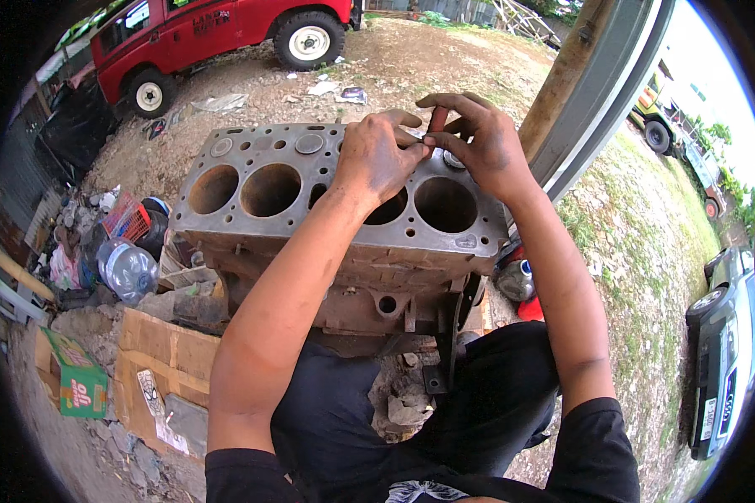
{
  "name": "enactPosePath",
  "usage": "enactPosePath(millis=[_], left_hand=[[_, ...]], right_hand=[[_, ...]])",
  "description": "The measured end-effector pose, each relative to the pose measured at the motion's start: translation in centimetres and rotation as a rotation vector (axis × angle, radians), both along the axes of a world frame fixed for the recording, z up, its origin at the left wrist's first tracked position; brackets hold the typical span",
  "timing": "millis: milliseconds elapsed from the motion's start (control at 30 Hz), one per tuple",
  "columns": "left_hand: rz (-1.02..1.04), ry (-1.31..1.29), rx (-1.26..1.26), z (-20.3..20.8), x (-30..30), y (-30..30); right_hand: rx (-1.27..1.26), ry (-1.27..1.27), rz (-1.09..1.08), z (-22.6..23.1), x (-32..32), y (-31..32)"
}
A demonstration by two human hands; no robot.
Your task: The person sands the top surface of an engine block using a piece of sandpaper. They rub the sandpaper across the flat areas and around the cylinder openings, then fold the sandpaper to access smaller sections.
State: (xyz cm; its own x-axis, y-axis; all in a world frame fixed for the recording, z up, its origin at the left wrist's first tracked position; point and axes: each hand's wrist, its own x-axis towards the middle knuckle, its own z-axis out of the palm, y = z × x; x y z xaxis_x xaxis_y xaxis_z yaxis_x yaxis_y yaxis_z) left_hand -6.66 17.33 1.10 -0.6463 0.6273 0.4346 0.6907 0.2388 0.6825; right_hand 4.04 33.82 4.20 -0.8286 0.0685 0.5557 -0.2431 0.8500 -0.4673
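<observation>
Pinching a small reddish piece (pixel 438 119) in the right hand (pixel 485 144), just beside the left hand (pixel 377 152), over the engine block (pixel 415 268); cannot tell the left grip's state.

Your left hand (pixel 377 155) has open air to its left, above the block (pixel 394 277). Your right hand (pixel 486 144) closes off its other side, a red piece (pixel 437 120) between them. The post (pixel 596 92) stands in the way to the right of your right hand. Below both hands, the block bars you except at bores (pixel 445 206) nearer you.
</observation>
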Motion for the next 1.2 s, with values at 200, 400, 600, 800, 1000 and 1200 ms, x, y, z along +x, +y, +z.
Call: enactPosePath(millis=[200, 400, 600, 800, 1000, 1200], left_hand=[[-0.032, 0.000, 0.070, -1.0, 0.0, 0.0], [0.032, -0.017, 0.089, -0.9, 0.3, -0.7], [0.040, -0.001, 0.074, -0.5, 0.7, -1.2], [-0.005, -0.051, 0.116, -1.0, 0.4, -1.5], [0.012, -0.014, 0.108, -0.8, 0.6, -1.7], [-0.008, -0.044, 0.074, -0.5, 0.8, -1.7]], right_hand=[[0.067, 0.029, -0.036, -1.1, -0.7, 0.1], [-0.018, -0.071, 0.077, -0.7, -0.4, 0.1], [-0.077, 0.040, -0.227, -1.9, -1.2, -0.3], [-0.271, -0.051, 0.032, -2.0, -1.6, 1.0], [-0.374, -0.128, 0.190, -2.1, -1.7, 2.2], [0.018, -0.108, -0.325, -0.9, -1.0, 0.0]])
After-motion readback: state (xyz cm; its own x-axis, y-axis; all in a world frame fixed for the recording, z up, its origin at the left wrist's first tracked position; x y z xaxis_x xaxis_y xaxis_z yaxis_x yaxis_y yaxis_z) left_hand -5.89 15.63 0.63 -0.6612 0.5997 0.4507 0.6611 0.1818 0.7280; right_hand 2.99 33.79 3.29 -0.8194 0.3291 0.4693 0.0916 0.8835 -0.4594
